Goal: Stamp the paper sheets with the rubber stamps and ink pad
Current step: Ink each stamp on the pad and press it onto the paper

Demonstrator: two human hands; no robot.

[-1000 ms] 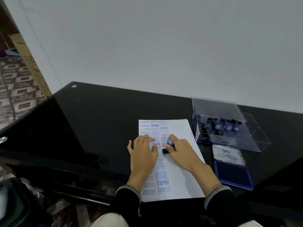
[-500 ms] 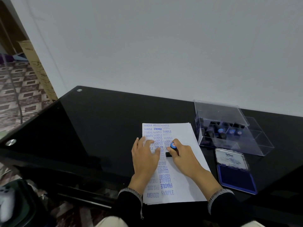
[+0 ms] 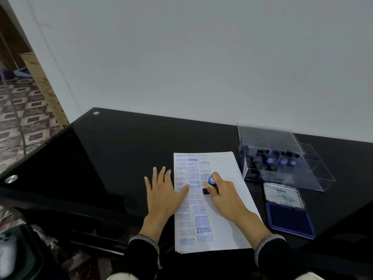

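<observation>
A stack of white paper sheets (image 3: 226, 231) lies on the black glass table (image 3: 113, 158), its left half covered with blue stamp prints. My right hand (image 3: 226, 195) grips a black rubber stamp with a blue top (image 3: 211, 183), its base down on the paper near the middle. My left hand (image 3: 163, 195) lies flat with fingers spread, half on the table and half on the sheet's left edge. An open blue ink pad (image 3: 288, 219) sits to the right of the paper.
A clear plastic box (image 3: 282, 174) holding several more stamps stands at the back right, its lid propped open. The table's front edge runs just below the paper. A white wall rises behind the table; patterned floor lies at the left.
My left hand has slid left, from over the prints to the sheet's left edge. My right hand keeps the stamp pressed at about the same spot.
</observation>
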